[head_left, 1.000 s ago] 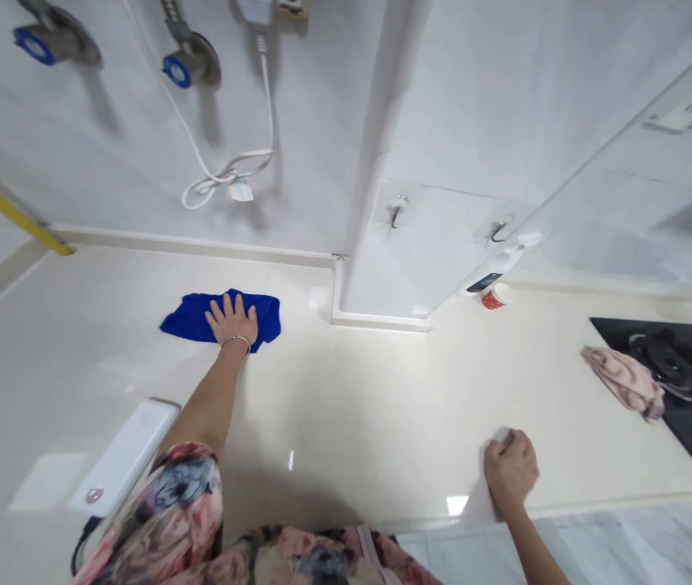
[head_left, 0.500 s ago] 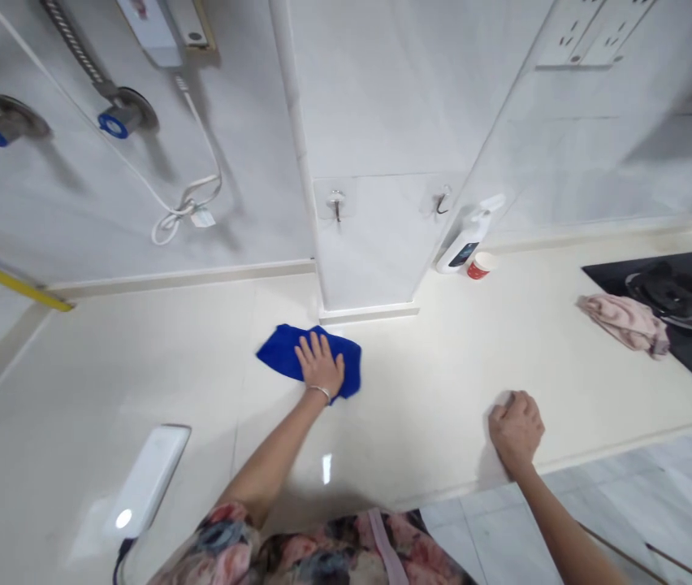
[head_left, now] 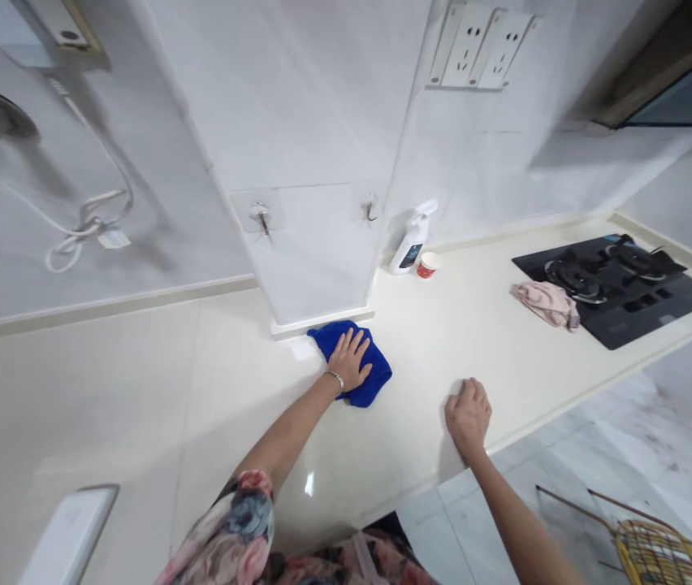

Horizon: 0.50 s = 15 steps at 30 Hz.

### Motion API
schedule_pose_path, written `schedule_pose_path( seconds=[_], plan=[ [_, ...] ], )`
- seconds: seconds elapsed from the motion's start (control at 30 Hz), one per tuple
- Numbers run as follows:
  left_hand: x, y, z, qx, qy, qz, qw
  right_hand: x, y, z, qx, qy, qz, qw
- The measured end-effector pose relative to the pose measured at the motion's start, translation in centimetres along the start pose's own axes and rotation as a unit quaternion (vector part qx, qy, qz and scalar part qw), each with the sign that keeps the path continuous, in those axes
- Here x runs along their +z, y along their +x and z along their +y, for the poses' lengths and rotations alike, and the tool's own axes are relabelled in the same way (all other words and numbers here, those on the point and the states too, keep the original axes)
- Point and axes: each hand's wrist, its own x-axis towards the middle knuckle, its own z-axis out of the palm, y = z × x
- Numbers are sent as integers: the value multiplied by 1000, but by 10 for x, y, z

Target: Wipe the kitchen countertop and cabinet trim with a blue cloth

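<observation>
My left hand lies flat with fingers spread on a blue cloth, pressing it against the pale countertop. The cloth sits at the foot of a tiled pillar, with its far edge close to the pillar's base. A bracelet circles my left wrist. Further right, my right hand rests as a closed fist on the counter near its front edge. No object shows in it, and its palm side is hidden.
A white spray bottle and a red-and-white paper cup stand right of the pillar. A pink cloth touches the black gas hob. A white device lies at lower left. Below right is a yellow woven chair.
My left hand has slid the blue cloth rightward along the pillar's base. The view has turned right, showing more of the hob and a chair. My right fist stays on the counter.
</observation>
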Motion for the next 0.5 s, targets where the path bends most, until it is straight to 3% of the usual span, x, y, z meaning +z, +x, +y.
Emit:
schedule_pose_path(
  seconds=[0.2,0.3,0.4,0.5],
  plan=[
    [23,49,40,97,-16,-35,995,-3,2,-2,16,17,-2,1000],
    [27,71,53,106,-28,-61,992,-3,4,-1,18,31,3,999],
    [27,81,58,94,-39,-60,993,-1,5,1,15,38,16,999],
    [26,77,57,83,-48,-47,994,0,6,4,15,42,29,999]
  ],
)
